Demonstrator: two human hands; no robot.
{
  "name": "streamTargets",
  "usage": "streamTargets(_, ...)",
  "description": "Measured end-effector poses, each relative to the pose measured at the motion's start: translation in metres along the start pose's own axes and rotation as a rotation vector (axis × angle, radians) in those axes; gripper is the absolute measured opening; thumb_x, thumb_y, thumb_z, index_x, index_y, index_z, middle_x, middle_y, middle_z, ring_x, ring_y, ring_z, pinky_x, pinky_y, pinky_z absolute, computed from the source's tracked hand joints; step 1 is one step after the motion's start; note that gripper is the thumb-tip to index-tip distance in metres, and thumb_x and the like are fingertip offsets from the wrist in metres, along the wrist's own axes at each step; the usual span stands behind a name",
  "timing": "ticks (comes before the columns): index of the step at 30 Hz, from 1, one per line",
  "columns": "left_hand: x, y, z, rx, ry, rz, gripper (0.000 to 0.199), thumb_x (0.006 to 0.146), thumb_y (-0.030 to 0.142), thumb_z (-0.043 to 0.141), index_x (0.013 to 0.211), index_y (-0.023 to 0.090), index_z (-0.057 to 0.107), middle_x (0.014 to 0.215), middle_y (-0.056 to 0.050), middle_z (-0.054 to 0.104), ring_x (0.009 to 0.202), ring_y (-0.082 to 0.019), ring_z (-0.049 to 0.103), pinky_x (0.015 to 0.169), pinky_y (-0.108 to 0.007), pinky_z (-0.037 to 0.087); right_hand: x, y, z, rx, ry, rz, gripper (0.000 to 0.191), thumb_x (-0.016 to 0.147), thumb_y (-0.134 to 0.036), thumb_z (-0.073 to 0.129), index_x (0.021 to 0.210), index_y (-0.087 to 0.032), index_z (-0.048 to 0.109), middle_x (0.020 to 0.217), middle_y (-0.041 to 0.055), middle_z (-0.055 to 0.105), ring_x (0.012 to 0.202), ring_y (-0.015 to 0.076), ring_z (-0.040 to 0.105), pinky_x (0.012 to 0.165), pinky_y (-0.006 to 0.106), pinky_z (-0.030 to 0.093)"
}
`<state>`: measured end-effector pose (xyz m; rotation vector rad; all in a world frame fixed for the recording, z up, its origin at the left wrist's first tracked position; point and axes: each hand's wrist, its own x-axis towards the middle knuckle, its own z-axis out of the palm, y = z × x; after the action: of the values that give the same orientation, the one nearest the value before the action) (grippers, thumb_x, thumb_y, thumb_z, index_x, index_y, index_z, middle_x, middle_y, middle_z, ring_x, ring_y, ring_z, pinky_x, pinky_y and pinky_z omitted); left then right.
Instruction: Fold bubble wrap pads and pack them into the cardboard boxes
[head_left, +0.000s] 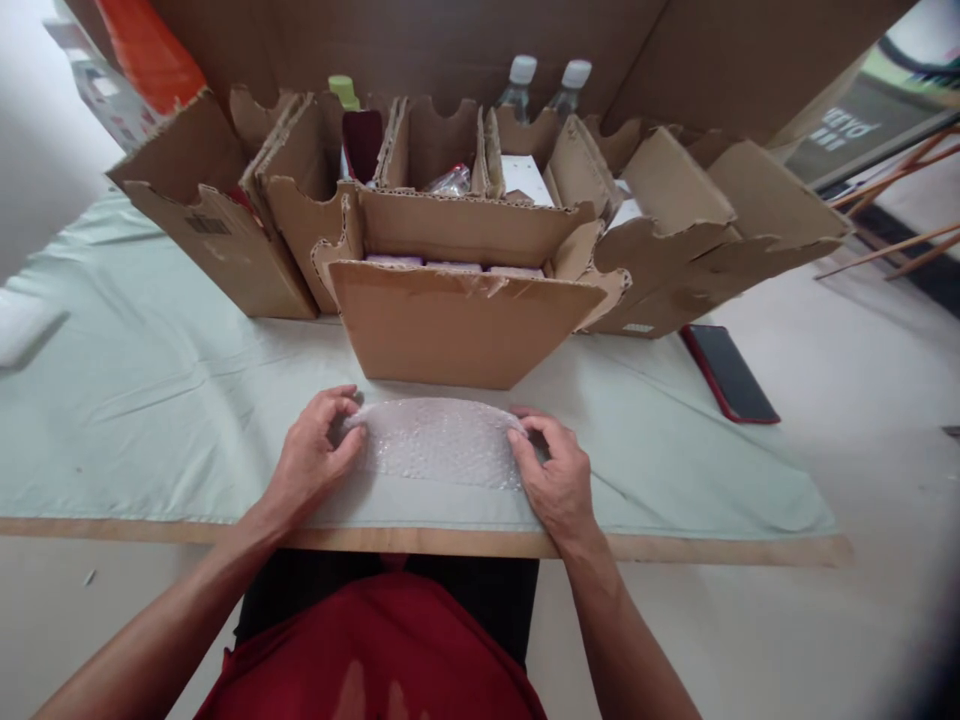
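Note:
A sheet of bubble wrap [442, 440] lies near the front edge of the cloth-covered table, its far edge slightly raised. My left hand [319, 440] pinches its left corner between thumb and fingers. At the right corner, my right hand [551, 465] grips the wrap the same way. Just beyond the wrap stands an open cardboard box [465, 325] with several purple-topped items [454, 267] inside.
Behind stands a row of open cardboard bins [217, 240], with two capped bottles [517, 85] at the back. A dark phone with a red edge [731, 375] lies at right, and a white packet [26, 325] at far left.

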<state>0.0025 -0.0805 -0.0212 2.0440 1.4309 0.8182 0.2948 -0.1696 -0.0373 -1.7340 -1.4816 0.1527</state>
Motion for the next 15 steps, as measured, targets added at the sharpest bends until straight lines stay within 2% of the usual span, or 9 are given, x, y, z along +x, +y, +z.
streamTargets(1, -0.003, 0.003, -0.001, -0.039, -0.002, -0.034, 0.025, 0.088, 0.035, 0.058, 0.107, 0.020, 0.063, 0.117, -0.011, 0.072, 0.108, -0.026, 0.068, 0.094, -0.043, 0.056, -0.002, -0.001, -0.001, 0.034, 0.020, 0.036, 0.013, 0.096, -0.035, 0.060, 0.095, -0.023, 0.066, 0.100, 0.0063, 0.077, 0.094, 0.0232, 0.071, 0.088, 0.040, 0.056)
streamTargets(3, -0.009, 0.007, -0.003, -0.097, -0.022, -0.093, 0.049, 0.089, 0.036, 0.060, 0.135, 0.020, 0.056, 0.100, -0.006, 0.073, 0.089, -0.020, 0.069, 0.079, -0.035, 0.057, -0.004, -0.002, -0.003, 0.096, 0.029, 0.101, 0.017, 0.094, -0.036, 0.064, 0.104, -0.023, 0.067, 0.094, 0.0051, 0.077, 0.086, 0.0213, 0.071, 0.082, 0.038, 0.058)
streamTargets(5, -0.013, 0.010, -0.006, -0.132, -0.041, -0.115, 0.070, 0.090, 0.037, 0.061, 0.154, 0.021, 0.039, 0.096, -0.004, 0.072, 0.082, -0.017, 0.067, 0.069, -0.029, 0.055, -0.006, -0.002, -0.005, 0.165, -0.007, 0.148, 0.034, 0.093, -0.037, 0.066, 0.123, -0.022, 0.065, 0.098, 0.0057, 0.077, 0.087, 0.0207, 0.072, 0.085, 0.038, 0.059)
streamTargets(6, -0.014, 0.010, -0.007, -0.137, -0.056, -0.111, 0.072, 0.091, 0.037, 0.060, 0.157, 0.022, 0.036, 0.098, -0.004, 0.073, 0.082, -0.016, 0.067, 0.067, -0.027, 0.054, -0.006, -0.001, -0.006, 0.193, -0.034, 0.162, 0.044, 0.093, -0.038, 0.066, 0.134, -0.022, 0.061, 0.103, 0.0066, 0.078, 0.090, 0.0208, 0.073, 0.087, 0.039, 0.059)
streamTargets(8, -0.015, 0.010, -0.010, -0.115, -0.092, -0.060, 0.058, 0.092, 0.036, 0.059, 0.148, 0.024, 0.051, 0.107, -0.007, 0.074, 0.088, -0.017, 0.069, 0.066, -0.026, 0.055, -0.007, -0.001, -0.009, 0.209, -0.096, 0.145, 0.051, 0.093, -0.037, 0.066, 0.141, -0.023, 0.057, 0.113, 0.0082, 0.077, 0.099, 0.0218, 0.073, 0.092, 0.041, 0.058)
streamTargets(10, -0.015, 0.009, -0.010, -0.076, -0.125, 0.024, 0.037, 0.094, 0.034, 0.056, 0.127, 0.023, 0.069, 0.115, -0.009, 0.075, 0.100, -0.021, 0.071, 0.070, -0.028, 0.058, -0.008, -0.001, -0.012, 0.180, -0.177, 0.067, 0.038, 0.094, -0.036, 0.065, 0.130, -0.025, 0.066, 0.116, 0.0077, 0.077, 0.105, 0.0238, 0.071, 0.096, 0.044, 0.055)
streamTargets(12, -0.014, 0.007, -0.009, -0.035, -0.136, 0.099, 0.029, 0.095, 0.032, 0.055, 0.114, 0.023, 0.074, 0.114, -0.009, 0.076, 0.109, -0.024, 0.071, 0.079, -0.034, 0.061, -0.008, -0.003, -0.014, 0.134, -0.254, -0.021, 0.024, 0.095, -0.033, 0.063, 0.115, -0.026, 0.073, 0.113, 0.0065, 0.078, 0.107, 0.0257, 0.071, 0.099, 0.047, 0.052)
streamTargets(15, -0.014, 0.005, -0.002, 0.028, -0.112, 0.173, 0.027, 0.094, 0.025, 0.054, 0.111, 0.024, 0.074, 0.106, -0.007, 0.078, 0.105, -0.024, 0.073, 0.091, -0.041, 0.061, -0.008, -0.006, -0.013, 0.077, -0.265, -0.075, 0.021, 0.096, -0.030, 0.060, 0.111, -0.025, 0.074, 0.109, 0.0060, 0.079, 0.104, 0.0264, 0.071, 0.098, 0.048, 0.051)
